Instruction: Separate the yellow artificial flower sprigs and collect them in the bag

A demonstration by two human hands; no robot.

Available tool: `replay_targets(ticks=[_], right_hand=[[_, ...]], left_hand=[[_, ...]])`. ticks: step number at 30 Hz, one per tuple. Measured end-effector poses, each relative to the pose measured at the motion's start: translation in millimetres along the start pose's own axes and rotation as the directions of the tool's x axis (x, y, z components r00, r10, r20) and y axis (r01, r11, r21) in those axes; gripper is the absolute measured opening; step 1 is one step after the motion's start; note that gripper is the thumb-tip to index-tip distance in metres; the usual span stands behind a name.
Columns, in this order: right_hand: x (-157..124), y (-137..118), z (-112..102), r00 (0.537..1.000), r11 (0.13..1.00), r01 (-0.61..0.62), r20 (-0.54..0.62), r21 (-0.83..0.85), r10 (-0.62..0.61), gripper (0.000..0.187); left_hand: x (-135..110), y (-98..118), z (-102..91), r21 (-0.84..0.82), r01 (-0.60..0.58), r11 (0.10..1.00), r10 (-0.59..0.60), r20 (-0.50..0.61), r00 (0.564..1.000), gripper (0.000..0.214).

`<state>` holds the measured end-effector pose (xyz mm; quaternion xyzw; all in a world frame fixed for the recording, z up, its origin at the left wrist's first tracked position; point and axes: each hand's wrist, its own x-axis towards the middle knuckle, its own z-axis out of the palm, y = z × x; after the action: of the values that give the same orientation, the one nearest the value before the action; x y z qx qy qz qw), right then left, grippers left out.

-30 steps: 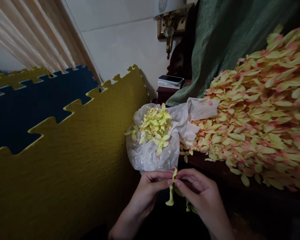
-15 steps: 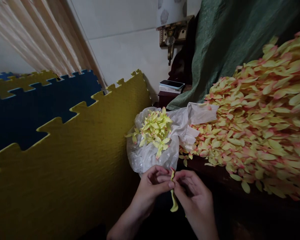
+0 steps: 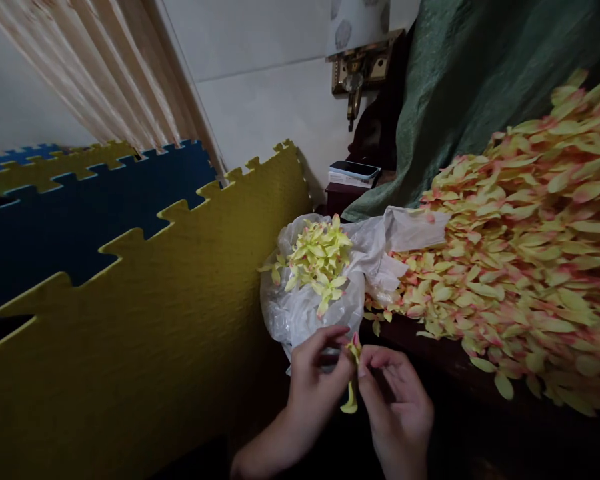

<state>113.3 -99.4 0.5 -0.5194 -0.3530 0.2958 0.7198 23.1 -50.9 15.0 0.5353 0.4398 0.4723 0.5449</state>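
Note:
A yellow artificial flower with a pink tip (image 3: 350,399) is pinched between my two hands, low in the middle of the view. My left hand (image 3: 317,380) has its thumb and fingers closed on the flower's upper part. From the other side my right hand (image 3: 397,393) grips it with thumb and forefinger. Just beyond the hands is a white plastic bag (image 3: 300,320) with a heap of yellow-green flowers (image 3: 320,250) on top. To the right spreads a large pile of yellow and pink flowers (image 3: 525,260).
Yellow foam mats (image 3: 195,320) and blue foam mats (image 3: 100,227) with notched edges stand upright on the left. A phone (image 3: 355,169) lies on a small box at the back. Green cloth (image 3: 445,100) hangs behind the flower pile. A wall lamp (image 3: 363,63) is above.
My left hand has turned and its fingers have shifted near the flower's pink end. Both hands still hold the flower. The whole view has moved slightly, so the surroundings appear further right.

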Motion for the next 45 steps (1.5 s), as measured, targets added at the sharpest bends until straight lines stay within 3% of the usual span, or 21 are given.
replay_targets(ticks=[3,7,9,12,16,18,23,29,31,34,36,38,42,45], right_hand=[[5.2,-7.7,-4.6,0.997,1.000,0.026,0.067,0.006,-0.027,0.010],[12.6,-13.6,-8.3,0.991,0.999,0.049,0.126,0.022,-0.051,0.010],[17.3,-12.2,-7.7,0.989,0.997,-0.031,0.144,0.076,0.020,0.010],[28.0,-7.7,-4.4,0.970,0.955,-0.204,0.179,0.217,0.166,0.017],[45.0,-3.4,3.1,0.892,0.841,-0.430,0.303,0.329,0.337,0.026],[50.8,-3.1,9.3,0.870,0.833,-0.459,0.345,0.309,0.351,0.025],[56.8,-9.7,29.1,0.956,0.976,-0.201,0.235,0.088,0.176,0.034],[72.7,-5.9,38.2,0.927,0.981,-0.153,0.328,-0.121,0.185,0.031],[73.9,-0.1,43.5,0.937,0.973,-0.039,0.331,-0.226,0.114,0.026],[67.0,3.6,60.0,0.948,0.845,0.284,0.266,-0.453,-0.176,0.019],[60.2,1.5,73.4,0.898,0.712,0.439,0.248,-0.548,-0.363,0.017],[54.5,-1.6,84.5,0.850,0.635,0.516,0.254,-0.576,-0.461,0.017],[50.6,-2.3,93.2,0.816,0.568,0.495,0.125,-0.658,-0.565,0.011],[55.4,-1.7,94.4,0.846,0.641,0.369,-0.043,-0.673,-0.532,0.008]], left_hand=[[7.5,5.2,-4.1,0.135,-0.096,0.986,0.071,0.181,0.981,0.021],[19.5,11.9,-10.8,0.023,0.060,0.998,-0.064,0.360,0.931,0.027],[21.2,12.1,-13.3,-0.013,0.086,0.996,-0.077,0.344,0.936,0.029],[19.8,10.6,-17.4,0.041,-0.002,0.999,-0.009,0.263,0.965,0.030],[21.8,14.1,-24.6,0.168,-0.146,0.975,0.102,0.246,0.964,0.028],[26.2,18.4,-27.7,0.207,-0.192,0.959,0.140,0.238,0.961,0.028],[36.4,24.1,-33.4,0.311,-0.302,0.901,0.285,0.099,0.953,0.020],[38.3,15.6,-44.1,0.331,-0.363,0.871,0.338,0.133,0.932,0.024],[37.5,13.2,-45.6,0.344,-0.356,0.869,0.346,0.092,0.934,0.025],[37.6,13.0,-44.2,0.353,-0.322,0.879,0.365,-0.063,0.929,0.027],[39.1,14.5,-43.4,0.331,-0.318,0.889,0.382,-0.150,0.912,0.027],[41.1,15.1,-44.5,0.297,-0.326,0.898,0.392,-0.201,0.898,0.026],[45.2,9.5,-51.8,0.211,-0.302,0.930,0.361,-0.360,0.860,0.021],[51.0,4.4,-57.9,0.042,-0.207,0.978,0.198,-0.524,0.829,0.016]])
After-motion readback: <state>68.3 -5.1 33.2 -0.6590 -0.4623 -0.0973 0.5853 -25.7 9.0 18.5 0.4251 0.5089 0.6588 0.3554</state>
